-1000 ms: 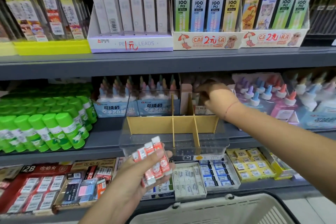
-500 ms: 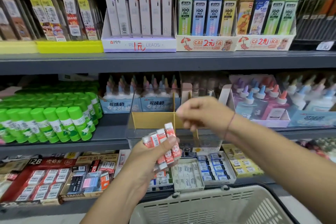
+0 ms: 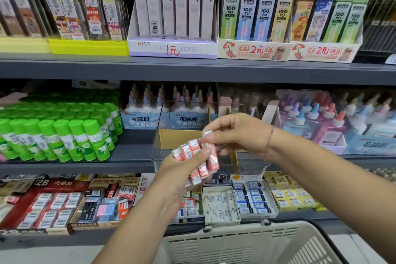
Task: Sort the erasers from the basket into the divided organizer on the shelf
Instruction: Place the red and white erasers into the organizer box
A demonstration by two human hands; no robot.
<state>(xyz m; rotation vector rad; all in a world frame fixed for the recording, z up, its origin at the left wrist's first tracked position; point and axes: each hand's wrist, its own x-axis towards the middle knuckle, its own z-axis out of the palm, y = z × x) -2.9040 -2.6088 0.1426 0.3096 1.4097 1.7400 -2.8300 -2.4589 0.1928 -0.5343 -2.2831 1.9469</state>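
Right hand point(image 3: 240, 135) came back, fingers point(image 3: 217, 135) pinching near-upright erasers point(image 3: 212, 159) left hand point(image 3: 182, 169) grips.

Red-white erasers point(image 3: 212, 159) fanned upright before clear cardboard-divided organizer point(image 3: 246, 166); beige basket point(image 3: 235, 231) below.

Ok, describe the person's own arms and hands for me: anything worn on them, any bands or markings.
Both arms are bare as far as the picture shows, with no sleeves, gloves or watch. The right hand has a thin reddish cord round its wrist. The left hand wears nothing that can be seen, neither ring nor band. No markings show on either arm.
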